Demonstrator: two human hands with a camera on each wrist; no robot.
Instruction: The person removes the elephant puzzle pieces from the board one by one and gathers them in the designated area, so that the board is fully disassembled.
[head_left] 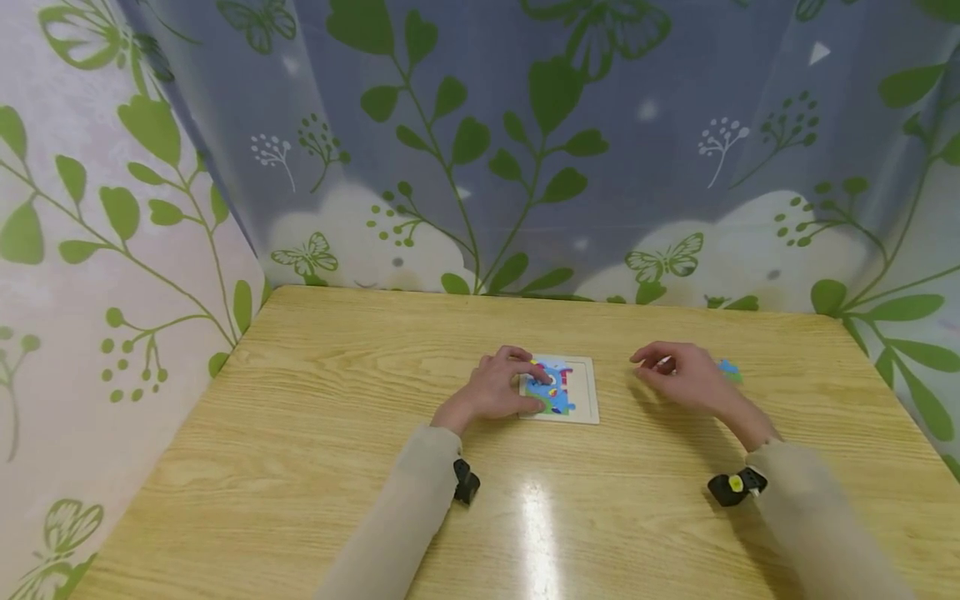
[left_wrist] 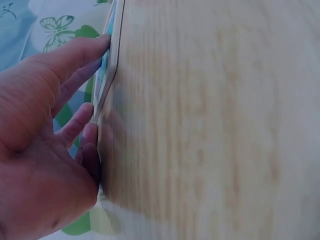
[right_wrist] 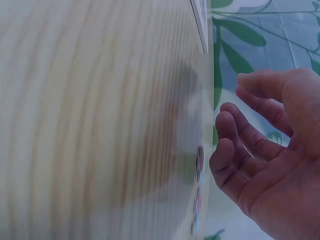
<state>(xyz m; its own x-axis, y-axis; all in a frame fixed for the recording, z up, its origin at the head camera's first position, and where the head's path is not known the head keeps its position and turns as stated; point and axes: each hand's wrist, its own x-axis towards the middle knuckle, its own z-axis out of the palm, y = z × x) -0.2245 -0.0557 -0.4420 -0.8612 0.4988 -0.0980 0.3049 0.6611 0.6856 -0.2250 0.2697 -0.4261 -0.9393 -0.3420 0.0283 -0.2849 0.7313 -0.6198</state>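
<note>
A square puzzle board [head_left: 588, 392] with a pale frame lies on the table, its left part filled with colourful jigsaw pieces [head_left: 557, 392] in blue, green and pink. My left hand [head_left: 498, 387] rests on the left side of the board, its fingers spread over the pieces. In the left wrist view, the thumb [left_wrist: 95, 47] touches the board's near edge. To the right of the board hovers my right hand [head_left: 686, 377], fingers loosely bent and nothing visible between them. Beside it, loose jigsaw pieces [head_left: 729, 371] lie on the table, partly hidden by the hand.
The wooden table [head_left: 360, 375] reaches back to a patterned curtain [head_left: 465, 167] with leaves and butterflies. Similar cloth hangs at the left and right sides. Each wrist bears a small black camera [head_left: 465, 482]. Light glares on the front of the table.
</note>
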